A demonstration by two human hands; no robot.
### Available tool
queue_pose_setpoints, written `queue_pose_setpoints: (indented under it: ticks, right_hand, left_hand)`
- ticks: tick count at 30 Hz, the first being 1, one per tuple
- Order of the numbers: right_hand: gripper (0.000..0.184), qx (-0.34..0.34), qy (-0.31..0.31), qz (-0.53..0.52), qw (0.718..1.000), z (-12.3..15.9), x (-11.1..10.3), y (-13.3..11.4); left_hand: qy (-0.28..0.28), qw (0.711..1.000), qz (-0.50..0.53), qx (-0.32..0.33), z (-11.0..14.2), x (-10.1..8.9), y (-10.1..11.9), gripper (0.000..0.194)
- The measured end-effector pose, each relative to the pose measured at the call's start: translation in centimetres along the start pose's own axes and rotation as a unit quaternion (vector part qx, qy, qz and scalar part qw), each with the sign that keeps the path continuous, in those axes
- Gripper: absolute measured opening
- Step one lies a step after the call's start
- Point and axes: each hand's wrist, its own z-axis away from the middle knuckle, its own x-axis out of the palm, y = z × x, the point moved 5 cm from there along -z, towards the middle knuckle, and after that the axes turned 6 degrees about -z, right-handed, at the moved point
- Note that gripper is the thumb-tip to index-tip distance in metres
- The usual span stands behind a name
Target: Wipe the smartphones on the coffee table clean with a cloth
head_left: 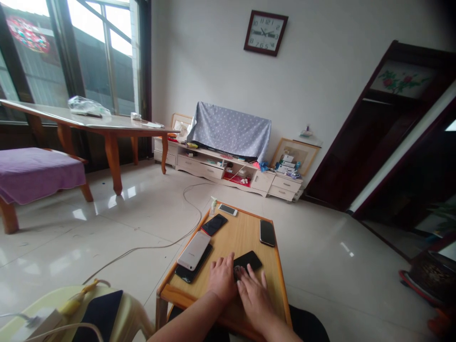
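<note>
My left hand (221,279) and my right hand (253,299) lie close together on a small wooden table (245,237). The fingers of my right hand rest on the lower edge of a black smartphone (249,260). A small dark blurred item (237,272) sits between my hands, too unclear to name. To the left, a white smartphone (194,251) lies on a black one (188,273). Farther up are a black smartphone (214,224), a dark smartphone (267,232), a small white phone (228,209) and a pump bottle (213,206).
A pale cable (167,244) crosses the tiled floor to the table. At lower left stands a pale plastic chair (133,308) with a dark flat item on it. Farther off are a wooden table (107,126), a purple-covered bench (37,173) and a low cabinet (213,164).
</note>
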Motion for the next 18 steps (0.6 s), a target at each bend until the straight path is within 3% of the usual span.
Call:
queue_pose_setpoints:
  ticks: [2,7,9,14,18]
  right_hand:
    - [0.054,0.011,0.015,-0.005,1.000,0.0,-0.2,0.7]
    - [0.060,0.135,0.092,0.008,0.986,-0.8,-1.6,4.6]
    - [0.061,0.127,0.092,0.016,0.987,-0.6,-1.1,4.1]
    - [0.056,0.017,0.041,0.010,0.999,0.4,0.3,0.7]
    - [0.057,0.086,0.076,0.030,0.993,-0.2,-1.5,2.8]
  left_hand:
    - [0.003,1.000,0.004,0.004,0.0,0.0,-0.1,0.073]
    - [0.006,1.000,0.009,0.008,0.0,0.0,-0.1,0.085]
    - [0.014,1.000,0.010,0.002,0.1,0.0,-0.2,0.083]
    - [0.018,1.000,0.006,-0.002,0.3,0.1,-0.2,0.073]
    - [0.009,1.000,0.005,-0.003,0.5,0.2,-0.3,0.081]
